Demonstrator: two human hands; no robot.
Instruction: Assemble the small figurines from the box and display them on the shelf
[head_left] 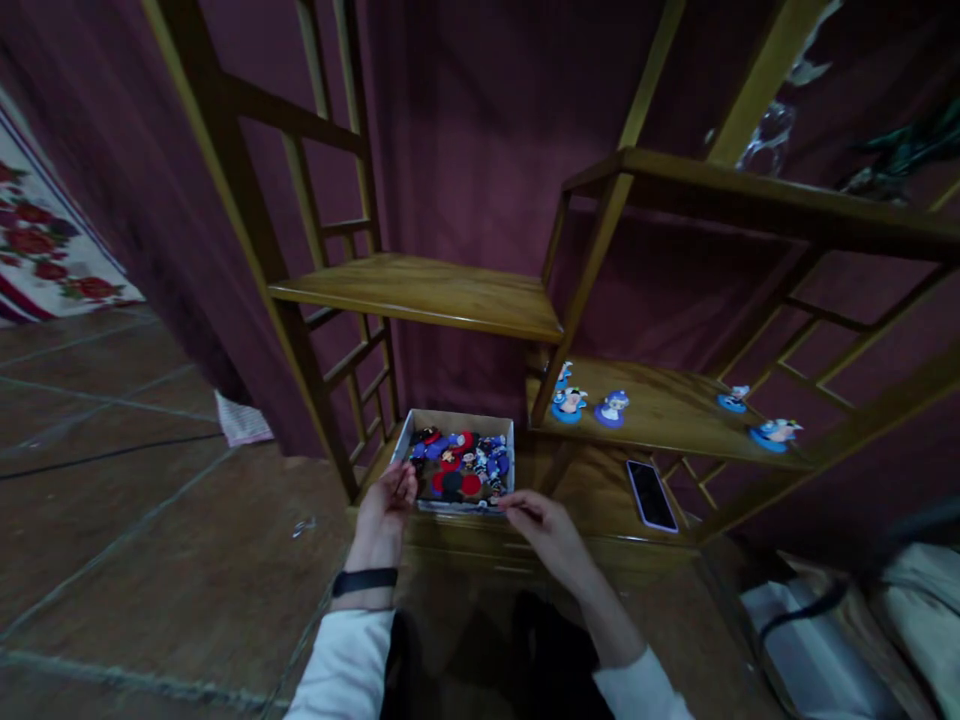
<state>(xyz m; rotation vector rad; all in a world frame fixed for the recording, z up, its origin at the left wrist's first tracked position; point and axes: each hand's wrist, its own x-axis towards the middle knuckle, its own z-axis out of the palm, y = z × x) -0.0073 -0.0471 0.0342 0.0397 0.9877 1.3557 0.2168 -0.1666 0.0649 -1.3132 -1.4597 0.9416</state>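
Observation:
A shallow cardboard box stands on the low shelf, filled with small cartoon figurines in blue, red, black and white. Several round red and black bases lie near its front. My left hand is at the front left corner, its fingers curled together. At the front right corner is my right hand, with thumb and fingers pinched. Whether either hand grips the box wall or a small piece is too dim to make out.
Right of the box, a raised shelf bears a purple figurine and several blue-based ones. A phone lies below. A wooden shelf board juts out above the box. Bags sit on the floor at right.

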